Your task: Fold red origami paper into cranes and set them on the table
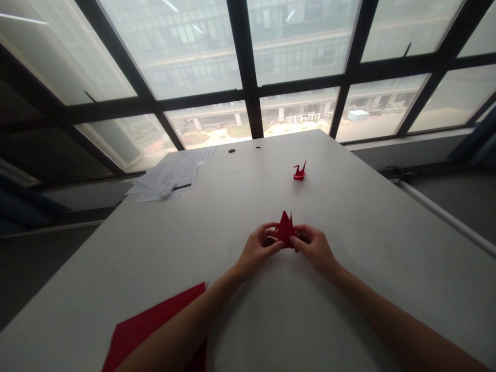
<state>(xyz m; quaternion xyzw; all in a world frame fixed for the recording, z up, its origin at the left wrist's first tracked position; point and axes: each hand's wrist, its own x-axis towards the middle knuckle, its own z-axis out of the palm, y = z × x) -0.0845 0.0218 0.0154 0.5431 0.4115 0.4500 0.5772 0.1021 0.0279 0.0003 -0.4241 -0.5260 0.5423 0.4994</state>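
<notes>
A partly folded red origami piece is held between my two hands over the middle of the table, its points upward. My left hand pinches its left side, thumb at the lower edge. On the other side, my right hand grips the lower right, with the thumb across its front. The fingers behind the paper are partly hidden. Farther back stands a finished red paper crane, touched by neither hand.
Red paper sheets lie at the near left, partly under my left forearm. White written papers with a dark pen rest at the back left of the white table. Large windows stand behind it.
</notes>
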